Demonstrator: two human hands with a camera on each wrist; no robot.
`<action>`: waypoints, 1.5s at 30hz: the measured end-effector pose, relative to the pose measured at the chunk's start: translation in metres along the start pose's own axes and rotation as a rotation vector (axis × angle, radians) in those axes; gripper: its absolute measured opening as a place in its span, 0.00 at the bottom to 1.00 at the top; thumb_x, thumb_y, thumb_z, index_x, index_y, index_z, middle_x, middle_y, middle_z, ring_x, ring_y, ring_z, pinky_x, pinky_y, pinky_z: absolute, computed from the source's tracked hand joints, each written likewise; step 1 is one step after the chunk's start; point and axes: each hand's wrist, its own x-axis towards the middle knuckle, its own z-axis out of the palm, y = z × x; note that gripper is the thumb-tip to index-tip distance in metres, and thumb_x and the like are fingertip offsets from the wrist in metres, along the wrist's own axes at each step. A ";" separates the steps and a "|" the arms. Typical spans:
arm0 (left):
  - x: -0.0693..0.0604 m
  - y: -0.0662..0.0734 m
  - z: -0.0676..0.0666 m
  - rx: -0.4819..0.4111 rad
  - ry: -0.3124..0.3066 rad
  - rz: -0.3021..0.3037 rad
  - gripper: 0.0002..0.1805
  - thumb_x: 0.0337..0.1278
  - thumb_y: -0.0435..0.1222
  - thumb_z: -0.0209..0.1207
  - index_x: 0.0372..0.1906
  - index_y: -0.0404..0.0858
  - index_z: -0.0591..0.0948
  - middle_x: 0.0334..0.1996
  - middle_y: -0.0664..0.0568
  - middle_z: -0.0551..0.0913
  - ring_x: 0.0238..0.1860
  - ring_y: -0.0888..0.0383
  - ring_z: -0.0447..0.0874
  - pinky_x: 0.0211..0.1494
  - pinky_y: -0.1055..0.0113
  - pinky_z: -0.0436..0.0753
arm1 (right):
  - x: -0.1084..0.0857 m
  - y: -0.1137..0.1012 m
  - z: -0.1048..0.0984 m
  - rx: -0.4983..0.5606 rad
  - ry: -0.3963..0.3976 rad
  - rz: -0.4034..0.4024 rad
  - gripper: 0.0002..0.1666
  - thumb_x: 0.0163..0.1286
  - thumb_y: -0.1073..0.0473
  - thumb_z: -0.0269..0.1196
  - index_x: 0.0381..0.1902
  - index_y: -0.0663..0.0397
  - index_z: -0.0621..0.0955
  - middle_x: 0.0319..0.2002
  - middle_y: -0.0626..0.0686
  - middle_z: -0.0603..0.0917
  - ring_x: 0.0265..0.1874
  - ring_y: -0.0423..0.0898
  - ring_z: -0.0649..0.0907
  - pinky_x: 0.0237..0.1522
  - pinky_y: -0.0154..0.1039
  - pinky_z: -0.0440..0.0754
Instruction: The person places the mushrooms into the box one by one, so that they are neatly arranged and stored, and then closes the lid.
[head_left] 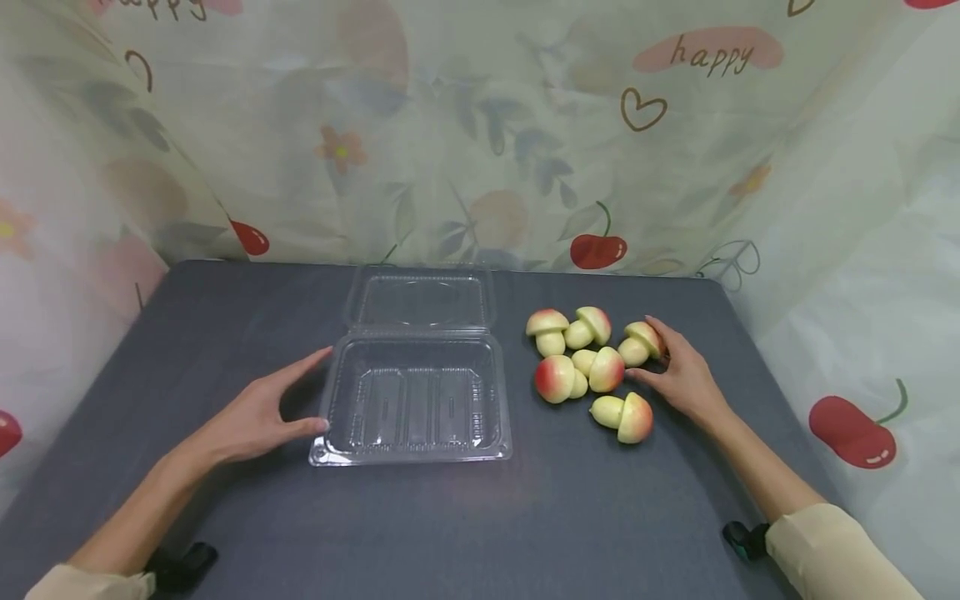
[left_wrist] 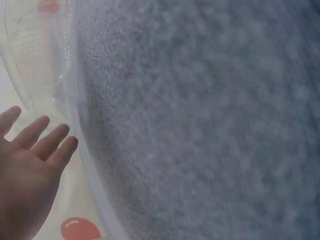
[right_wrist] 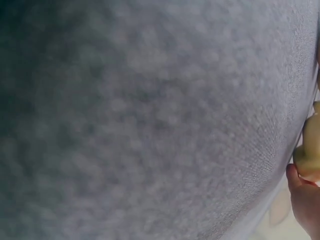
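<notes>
My left hand [head_left: 251, 417] is beside the left edge of a clear plastic clamshell box [head_left: 416, 457], thumb tip at its rim and fingers extended. The box lies with its lid [head_left: 420, 300] folded back; nothing is inside. My right hand [head_left: 684, 375] spans a toy mushroom [head_left: 636, 350] with a cream stem and reddish cap, its fingers at the cap and its thumb low beside it, spread apart. In the right wrist view, a fingertip meets a pale mushroom [right_wrist: 310, 150] at the frame edge. The left wrist view shows the left hand [left_wrist: 30, 170] with spread fingers.
More toy mushrooms lie left of the right hand: two at the back [head_left: 550, 329] [head_left: 588, 327], others in the middle [head_left: 558, 379] [head_left: 600, 369], one nearest the front [head_left: 622, 417]. A dark grey cloth [head_left: 480, 533] covers the table. Printed curtains [head_left: 450, 150] enclose the back and sides.
</notes>
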 end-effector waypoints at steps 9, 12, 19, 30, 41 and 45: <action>0.003 0.002 0.005 -0.018 -0.011 -0.017 0.54 0.51 0.52 0.72 0.80 0.50 0.55 0.74 0.40 0.61 0.73 0.36 0.59 0.68 0.34 0.62 | 0.004 0.000 0.001 0.050 0.004 0.031 0.53 0.58 0.52 0.76 0.76 0.56 0.62 0.69 0.66 0.68 0.67 0.65 0.68 0.64 0.64 0.65; 0.002 0.002 0.006 -0.034 -0.013 -0.027 0.55 0.50 0.51 0.73 0.80 0.50 0.54 0.73 0.38 0.63 0.72 0.35 0.60 0.68 0.34 0.63 | 0.003 0.000 0.003 0.054 0.012 0.033 0.51 0.59 0.54 0.75 0.75 0.55 0.63 0.68 0.66 0.69 0.66 0.65 0.69 0.63 0.64 0.66; 0.003 0.000 0.009 -0.092 -0.019 -0.008 0.56 0.47 0.50 0.75 0.79 0.50 0.55 0.71 0.37 0.67 0.68 0.34 0.67 0.66 0.39 0.70 | 0.004 0.003 0.003 0.043 0.020 0.012 0.49 0.60 0.52 0.75 0.75 0.52 0.65 0.68 0.64 0.71 0.66 0.64 0.70 0.63 0.63 0.67; 0.010 0.001 0.006 -0.116 -0.038 0.028 0.57 0.45 0.47 0.76 0.79 0.48 0.56 0.75 0.43 0.61 0.70 0.39 0.67 0.66 0.42 0.71 | 0.005 0.003 -0.011 0.055 -0.009 0.056 0.52 0.61 0.49 0.74 0.77 0.52 0.61 0.66 0.66 0.71 0.58 0.62 0.77 0.54 0.57 0.77; 0.012 0.005 0.003 -0.168 -0.071 0.031 0.58 0.45 0.47 0.76 0.79 0.47 0.55 0.75 0.40 0.60 0.69 0.37 0.67 0.66 0.43 0.72 | 0.003 -0.001 -0.021 0.108 0.038 0.017 0.50 0.59 0.56 0.75 0.75 0.55 0.64 0.56 0.64 0.75 0.51 0.58 0.81 0.43 0.18 0.76; 0.012 0.006 0.003 -0.186 -0.080 0.013 0.58 0.44 0.47 0.77 0.79 0.47 0.55 0.75 0.39 0.59 0.69 0.35 0.67 0.65 0.43 0.73 | 0.004 -0.004 -0.023 0.142 0.047 -0.004 0.52 0.59 0.57 0.75 0.77 0.51 0.63 0.58 0.62 0.74 0.53 0.57 0.78 0.49 0.28 0.82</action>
